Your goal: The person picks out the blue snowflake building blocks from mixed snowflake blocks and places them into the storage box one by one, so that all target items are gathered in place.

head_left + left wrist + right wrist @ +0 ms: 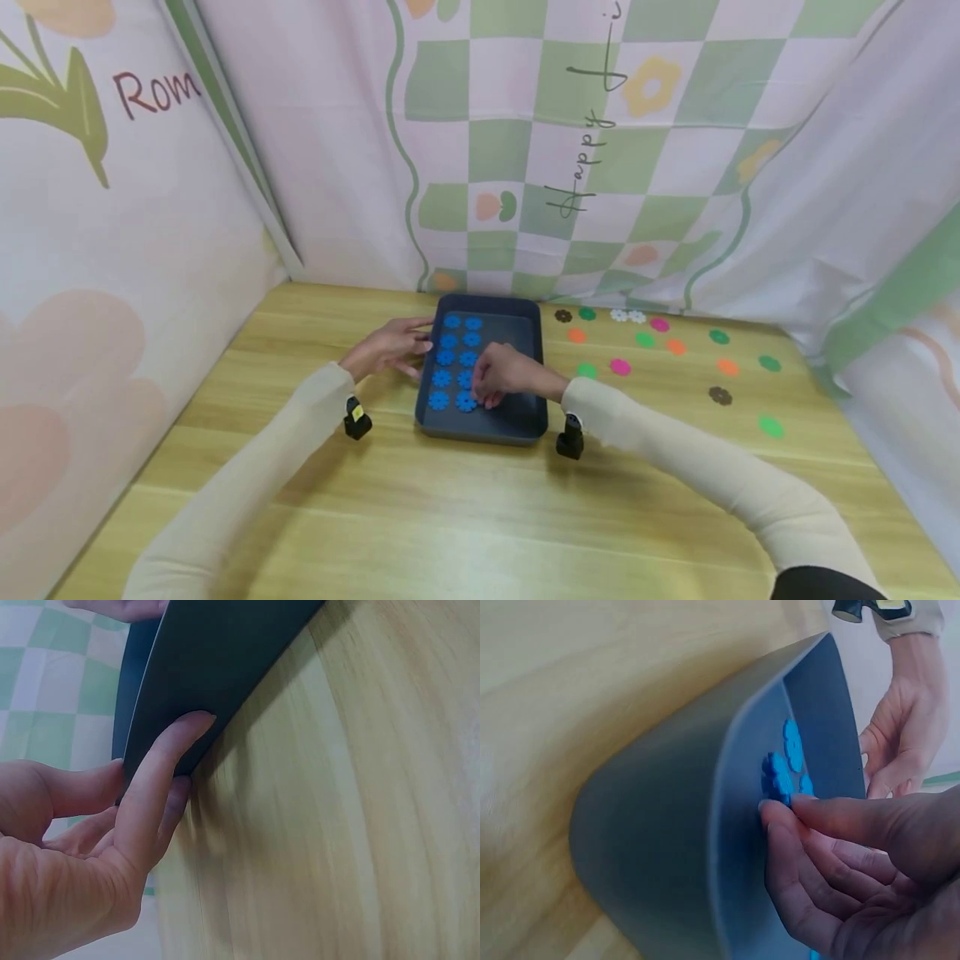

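Note:
My right hand (pixel 504 373) is over the dark grey tray (pixel 512 423), its thumb and index fingertips pinching a small blue flower-shaped disc (pixel 780 778). In the head view, that hand hides part of the tray's floor. Several more blue flower discs (pixel 441 377) lie in two columns along the tray's left half. At the tray's left side is my left hand (pixel 393 343), its fingers spread. One digit of it lies against the outer wall (pixel 225 660) and another fingertip is right at the rim in the left wrist view.
On the wooden table (pixel 480 517) right of the tray lie scattered flower discs: brown (pixel 721 396), orange (pixel 727 367), pink (pixel 620 367), white (pixel 618 315) and green (pixel 770 427). A checkered curtain (pixel 510 142) hangs along the table's back edge.

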Available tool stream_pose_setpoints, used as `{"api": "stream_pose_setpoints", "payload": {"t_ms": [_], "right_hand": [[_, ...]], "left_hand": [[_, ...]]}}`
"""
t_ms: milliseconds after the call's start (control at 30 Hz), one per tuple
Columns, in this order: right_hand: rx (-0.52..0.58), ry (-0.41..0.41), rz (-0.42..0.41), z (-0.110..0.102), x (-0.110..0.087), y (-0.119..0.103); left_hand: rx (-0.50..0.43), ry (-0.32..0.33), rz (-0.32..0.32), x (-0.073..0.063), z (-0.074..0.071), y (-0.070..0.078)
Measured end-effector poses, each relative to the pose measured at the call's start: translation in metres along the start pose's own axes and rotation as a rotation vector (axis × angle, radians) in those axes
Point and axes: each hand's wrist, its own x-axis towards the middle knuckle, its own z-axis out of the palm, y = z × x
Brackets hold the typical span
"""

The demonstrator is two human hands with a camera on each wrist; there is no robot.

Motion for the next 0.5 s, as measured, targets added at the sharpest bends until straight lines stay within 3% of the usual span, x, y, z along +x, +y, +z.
{"api": "stream_pose_setpoints", "payload": {"t_ms": [233,500], "right_hand": [[-0.056,0.069,-0.047,-0.008,-0.004,0.002],[-0.063,0.138,-0.143,-0.036,-0.010,0.017]], "left_hand": [[0.048,0.024,0.034,0.000,0.002,-0.001],[0.094,0.036,0.080,-0.001,-0.001,-0.007]]}}
